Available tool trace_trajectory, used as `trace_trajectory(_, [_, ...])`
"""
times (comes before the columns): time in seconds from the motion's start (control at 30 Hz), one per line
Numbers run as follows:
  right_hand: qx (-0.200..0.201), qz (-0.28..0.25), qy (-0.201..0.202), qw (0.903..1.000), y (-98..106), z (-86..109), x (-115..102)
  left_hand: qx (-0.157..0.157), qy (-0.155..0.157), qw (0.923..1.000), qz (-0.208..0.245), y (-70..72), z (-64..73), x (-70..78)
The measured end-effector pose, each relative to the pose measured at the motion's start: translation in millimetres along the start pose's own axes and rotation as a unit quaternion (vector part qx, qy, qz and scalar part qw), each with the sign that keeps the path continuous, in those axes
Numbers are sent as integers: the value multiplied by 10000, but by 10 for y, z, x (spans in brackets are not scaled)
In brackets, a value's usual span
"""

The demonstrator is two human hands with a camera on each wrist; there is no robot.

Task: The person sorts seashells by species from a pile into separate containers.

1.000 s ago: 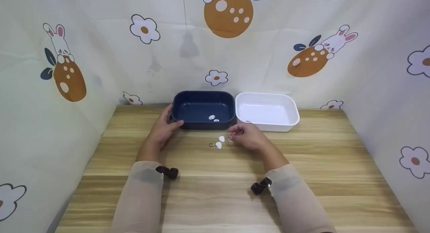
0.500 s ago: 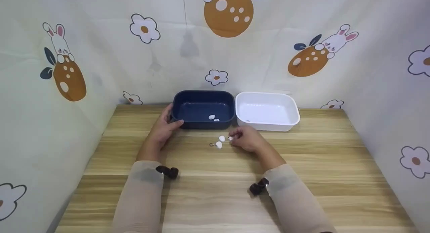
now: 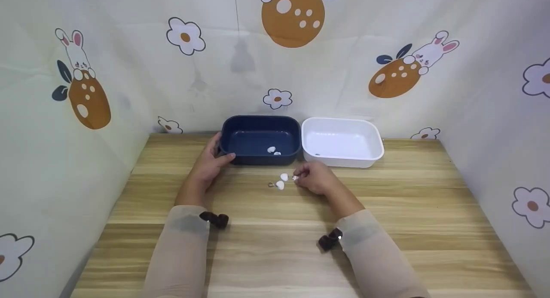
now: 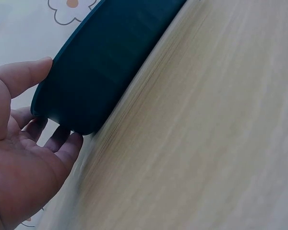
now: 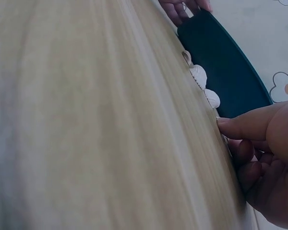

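My left hand [image 3: 208, 164] grips the left end of a dark blue box [image 3: 258, 160], thumb on the rim and fingers curled round the end wall; the left wrist view shows the thumb [image 4: 31, 74] at the rim. My right hand [image 3: 317, 177] is low over the table before the boxes, its fingertips pinching a small white seashell [image 3: 295, 177], mostly hidden by the fingers. Just left of it lie two ribbed white seashells [image 5: 212, 98] and a small grey ring-shaped piece [image 3: 270, 185]. Inside the blue box are two small white shells [image 3: 271, 149].
A white box [image 3: 343, 162] stands against the blue box's right side, with a small dark piece [image 3: 317, 154] on its floor near the front. Both sit at the back of the wood-grain table [image 3: 266, 246], before a patterned curtain [image 3: 232, 87].
My right hand has drawn back slightly from the white box towards the front, and the small dark piece in that box shows more fully. The left hand stays on the blue box.
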State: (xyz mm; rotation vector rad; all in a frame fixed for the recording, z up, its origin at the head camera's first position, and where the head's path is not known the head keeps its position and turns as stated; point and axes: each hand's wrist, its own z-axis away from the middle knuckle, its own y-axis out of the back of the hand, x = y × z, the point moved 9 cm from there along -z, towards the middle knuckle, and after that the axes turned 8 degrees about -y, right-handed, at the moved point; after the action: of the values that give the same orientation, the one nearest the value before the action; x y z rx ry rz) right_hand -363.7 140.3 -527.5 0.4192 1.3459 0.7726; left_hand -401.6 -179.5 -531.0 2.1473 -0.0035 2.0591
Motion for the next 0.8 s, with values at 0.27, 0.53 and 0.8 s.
trace_trajectory(0.27, [43, -36, 1, 10000, -10, -2, 2, 2, -29, 10000, 27, -5, -1, 6])
trace_trajectory(0.53, [149, -80, 1, 9999, -8, -1, 0, 47, -239, 9997, 80, -22, -14, 25])
trace_trajectory(0.8, [106, -87, 6, 9999, 0, -10, 22, 50, -234, 9997, 50, -27, -17, 28])
